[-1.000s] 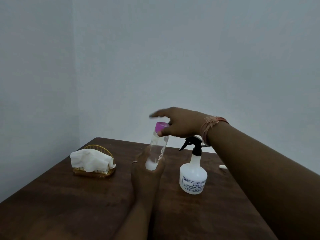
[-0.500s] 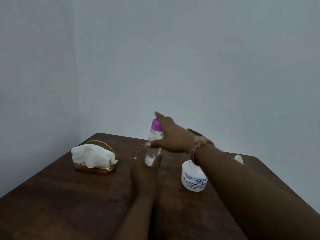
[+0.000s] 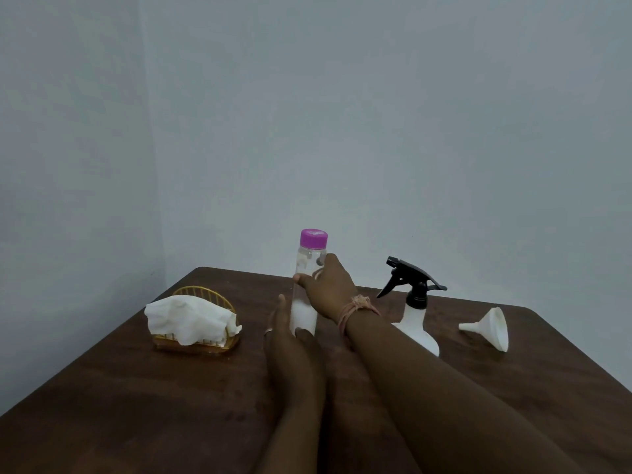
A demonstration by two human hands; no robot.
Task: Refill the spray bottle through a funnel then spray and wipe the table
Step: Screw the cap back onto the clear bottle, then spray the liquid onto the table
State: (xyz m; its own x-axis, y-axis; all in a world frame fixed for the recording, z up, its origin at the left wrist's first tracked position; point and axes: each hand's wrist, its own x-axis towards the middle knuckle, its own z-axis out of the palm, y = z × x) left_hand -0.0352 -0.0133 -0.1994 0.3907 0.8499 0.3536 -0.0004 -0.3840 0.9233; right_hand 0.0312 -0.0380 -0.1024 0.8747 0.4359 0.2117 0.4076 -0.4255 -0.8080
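Clear plastic water bottle (image 3: 303,313) stands upright mid-bench (image 3: 136,405). My right grip (image 3: 328,289) wraps its middle, and my left grip (image 3: 290,347), fingers straight, touches its base. The spray bottle (image 3: 415,325) waits just to its right.

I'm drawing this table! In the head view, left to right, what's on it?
Gold wire holder of white tissues → clear plastic bottle with pink cap → white spray bottle with black trigger → white plastic funnel
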